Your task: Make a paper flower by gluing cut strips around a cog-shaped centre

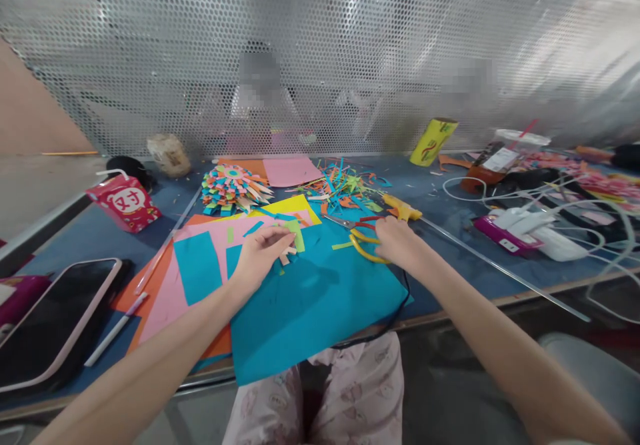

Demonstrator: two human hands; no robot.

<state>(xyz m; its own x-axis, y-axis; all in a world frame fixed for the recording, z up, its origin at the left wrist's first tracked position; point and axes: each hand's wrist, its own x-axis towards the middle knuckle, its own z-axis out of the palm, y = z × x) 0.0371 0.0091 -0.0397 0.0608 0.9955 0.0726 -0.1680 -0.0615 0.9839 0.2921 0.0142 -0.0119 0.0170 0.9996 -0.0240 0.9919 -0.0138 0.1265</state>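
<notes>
My left hand (265, 250) is closed in a pinch over the papers, holding a small light green paper piece (299, 238). Pale cut strips (286, 254) stick out below its fingertips. My right hand (397, 242) is closed on the handles of a pair of scissors (356, 224), whose red and yellow handles show beside the fingers; the blades point left. Beneath both hands lies a large blue paper sheet (320, 305), overhanging the table's front edge. A yellow sheet (307, 208) and a pink sheet (167, 298) lie partly under other pieces. Just beyond the right hand rests a yellow glue gun (403, 209) with a clear glue stick (500, 265).
A fringed multicoloured paper pompom (233, 188) and a heap of paper strips (345, 185) lie at the back. A red drink carton (125, 202) and phone (55, 318) stand left. Right are a yellow can (433, 142), a drink cup (500, 158) and white cables (605, 212). Perforated metal (320, 65) rises behind.
</notes>
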